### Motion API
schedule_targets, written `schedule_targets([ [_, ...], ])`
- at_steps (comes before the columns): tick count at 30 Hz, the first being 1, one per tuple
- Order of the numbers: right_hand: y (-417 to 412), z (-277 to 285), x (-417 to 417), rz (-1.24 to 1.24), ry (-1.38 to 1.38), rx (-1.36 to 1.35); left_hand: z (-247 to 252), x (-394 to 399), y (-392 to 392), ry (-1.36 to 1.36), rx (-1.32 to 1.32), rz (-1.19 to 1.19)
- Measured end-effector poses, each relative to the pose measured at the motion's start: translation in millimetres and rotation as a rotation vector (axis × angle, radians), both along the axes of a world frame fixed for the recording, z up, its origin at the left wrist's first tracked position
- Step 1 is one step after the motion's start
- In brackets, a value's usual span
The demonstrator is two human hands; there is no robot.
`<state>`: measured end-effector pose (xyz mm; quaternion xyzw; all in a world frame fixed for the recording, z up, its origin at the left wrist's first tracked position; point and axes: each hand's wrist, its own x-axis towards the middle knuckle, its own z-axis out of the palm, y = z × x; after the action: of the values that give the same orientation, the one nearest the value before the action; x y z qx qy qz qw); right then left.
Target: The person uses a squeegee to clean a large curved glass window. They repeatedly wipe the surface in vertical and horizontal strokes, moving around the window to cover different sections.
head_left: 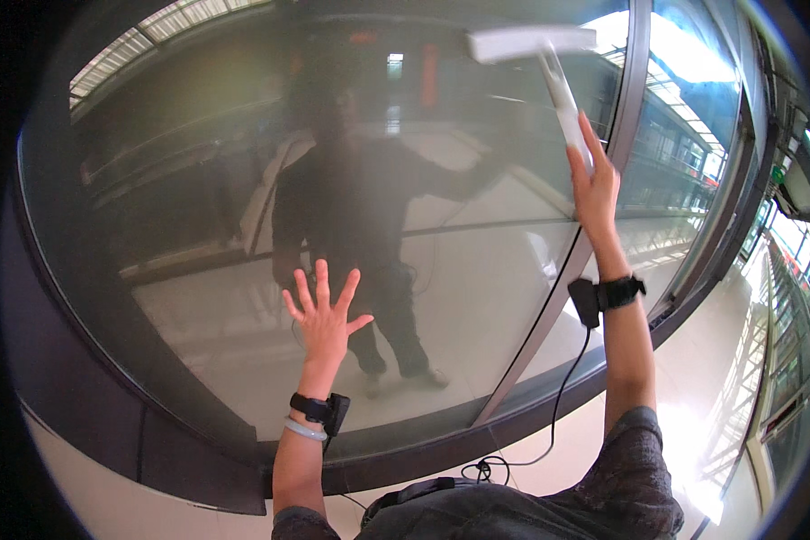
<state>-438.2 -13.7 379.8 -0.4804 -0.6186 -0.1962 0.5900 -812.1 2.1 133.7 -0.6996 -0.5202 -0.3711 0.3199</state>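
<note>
My right hand (595, 179) is raised at the upper right, closed on the pale handle of a T-shaped window-cleaning tool (533, 44). The tool's wide white head lies across the upper part of a large glass pane (445, 270), slightly blurred; whether it touches the glass I cannot tell. At the lower left of the pane is my left hand (322, 310), fingers spread and empty, palm towards the glass. A black strapped device sits on each wrist, and a pale bangle (305, 429) is on the left one. The pane reflects a standing figure.
A metal window frame bar (553, 297) runs beside the right hand, with another glass panel beyond it. A dark sill (405, 462) curves below the pane. A black cable (559, 412) hangs from the right wrist device, looped near my waist. Pale tiled floor (675, 385) lies right.
</note>
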Motion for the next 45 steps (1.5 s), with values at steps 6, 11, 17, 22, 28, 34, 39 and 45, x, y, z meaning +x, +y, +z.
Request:
schedule_targets([
  [6,-9,-35,14,0.017,0.025,0.052,1,0,-5,-0.045,-0.037,0.004],
  [11,18,105,23,-0.038,0.086,0.000,-3,-2,0,-0.032,-0.012,-0.008],
  [17,24,94,24,-0.036,0.135,0.000,-6,-5,0,0.007,0.024,0.003],
  [22,0,-68,19,0.116,0.251,-0.068,-1,2,-3,-0.020,-0.018,0.036],
  [28,8,-32,57,-0.019,0.036,0.062,4,7,-4,-0.027,-0.040,0.006],
  [34,-7,73,21,0.133,0.300,-0.145,6,2,-7,-0.021,-0.015,0.011],
  [39,-10,-97,-21,0.206,0.304,-0.200,7,1,-10,-0.018,-0.013,0.031],
  [45,-100,-302,-112,0.443,0.593,-0.672,11,7,-6,0.011,0.017,-0.001],
])
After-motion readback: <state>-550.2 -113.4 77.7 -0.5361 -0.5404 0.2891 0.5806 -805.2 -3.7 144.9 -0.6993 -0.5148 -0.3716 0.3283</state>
